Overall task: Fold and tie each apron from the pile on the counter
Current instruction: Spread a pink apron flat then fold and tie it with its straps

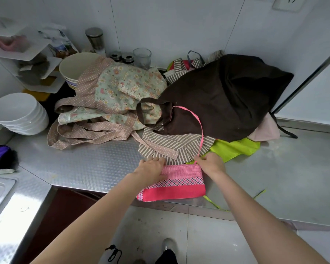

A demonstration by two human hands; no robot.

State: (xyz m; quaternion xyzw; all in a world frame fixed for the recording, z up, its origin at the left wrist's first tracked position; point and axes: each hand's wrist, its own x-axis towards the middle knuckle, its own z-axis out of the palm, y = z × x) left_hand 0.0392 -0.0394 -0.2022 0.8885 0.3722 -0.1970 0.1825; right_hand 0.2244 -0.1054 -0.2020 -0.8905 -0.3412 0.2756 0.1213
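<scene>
Head cam: we've got the pink apron (179, 180) folded into a flat rectangle at the front edge of the steel counter (88, 162), w/ the rest of the pile just behind it. Our left hand (151, 166) presses flat on the pink apron's left end, fingers straight & together, pinning it. Our right hand (211, 163) sits at its back right corner, fingers clamped in a pinch on the pink strap (198, 124), which loops up over the brown apron (221, 96) behind. Progress, as we judge it: pink one folded but not tied yet; no finished bundle in view. Left to do behind the pink apron: brown, striped apron (171, 145), lime-green apron (234, 147), floral apron (122, 86), maybe more under the heap, can't tell.
</scene>
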